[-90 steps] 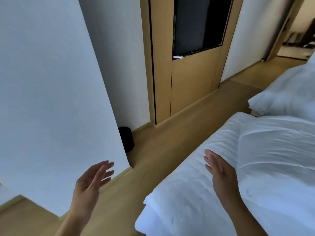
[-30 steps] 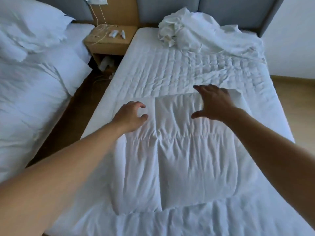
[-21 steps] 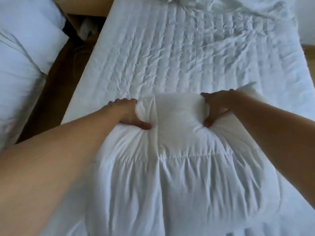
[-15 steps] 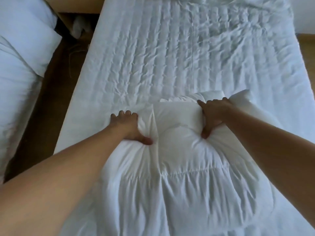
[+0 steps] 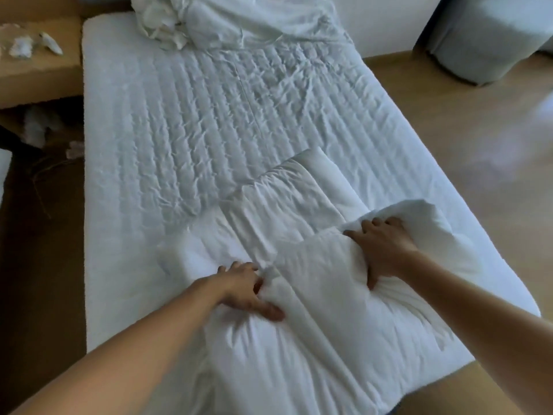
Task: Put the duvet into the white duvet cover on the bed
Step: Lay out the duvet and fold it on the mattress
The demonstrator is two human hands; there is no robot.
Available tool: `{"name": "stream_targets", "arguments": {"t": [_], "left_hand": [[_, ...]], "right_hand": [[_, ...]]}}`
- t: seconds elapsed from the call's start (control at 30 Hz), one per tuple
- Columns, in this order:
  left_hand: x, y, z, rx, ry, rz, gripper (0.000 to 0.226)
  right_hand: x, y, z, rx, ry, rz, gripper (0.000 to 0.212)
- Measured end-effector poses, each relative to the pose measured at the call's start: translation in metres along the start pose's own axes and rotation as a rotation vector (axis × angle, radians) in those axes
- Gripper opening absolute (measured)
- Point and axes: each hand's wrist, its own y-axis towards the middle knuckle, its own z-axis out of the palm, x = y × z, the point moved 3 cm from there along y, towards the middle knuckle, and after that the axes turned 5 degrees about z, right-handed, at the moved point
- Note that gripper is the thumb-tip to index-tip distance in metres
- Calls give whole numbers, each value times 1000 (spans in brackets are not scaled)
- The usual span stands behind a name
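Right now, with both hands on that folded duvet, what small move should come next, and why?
Probably flip the gripped layer open toward the head of the bed. The left hand and right hand both grip the duvet, which lies folded in layers at the near end, while the crumpled duvet cover sits apart at the far end.

One bed [image 5: 179,130], one duvet [image 5: 314,339], one duvet cover [image 5: 239,22], one nightstand [image 5: 39,73] — two hands: left hand [image 5: 242,290], right hand [image 5: 384,250].
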Motion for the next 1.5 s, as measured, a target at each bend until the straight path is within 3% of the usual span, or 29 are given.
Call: {"name": "stream_targets", "arguments": {"t": [0.03,0.1,0.17,0.23,0.3,0.37,0.43,0.53,0.6,0.7,0.8,0.87,1.0,1.1,1.17,1.23,1.3,1.33,1.4,1.5], "left_hand": [[1,0,-4,-38,13,18,111],[17,0,-16,-281,-52,-53,107],[51,-6,-19,-604,-250,-267,109],[87,-17,3,-790,-616,-596,123],[114,-18,43,-763,-1081,-799,128],[122,-6,76,-622,-1459,-751,117],[122,11,90,-557,-1625,-677,110],[125,41,91,-749,-1603,-724,117],[126,55,90,-811,-1543,-779,125],[132,67,91,-819,-1513,-787,118],[138,74,91,-791,-1558,-774,111],[140,77,93,-760,-1658,-738,110],[139,85,81,-759,-1709,-693,92],[143,87,32,-903,-1486,-688,58],[163,88,-43,-1047,-1266,-684,54],[193,76,-163,-1258,-1063,-643,67],[221,56,-289,-1375,-909,-623,103],[226,49,-335,-1308,-885,-629,123],[226,57,-370,-1007,-931,-615,147],[218,125,-329,-588,-683,-619,141]], "right_hand": [[2,-11,5,11,6,34,133],[6,-24,7,25,1,71,125],[13,-28,-1,57,-54,77,119],[24,-21,-12,128,-133,46,111],[32,2,-24,263,-200,-7,100],[32,38,-40,473,-162,-44,86],[27,88,-57,492,-7,-93,101],[23,161,-77,30,101,-112,152],[11,204,-63,-80,148,10,163],[-29,250,-23,204,608,281,164],[-48,265,23,542,961,283,155],[-48,270,50,604,1117,254,157],[-42,270,63,618,1238,262,116],[-36,271,35,441,1334,321,92],[-40,283,-18,235,1345,327,78],[-55,313,-100,-18,1384,307,74],[-81,346,-198,-254,1398,325,97],[-89,356,-244,-331,1343,316,112],[-92,369,-299,-274,1142,272,134],[-61,384,-282,-143,871,137,142]]}}
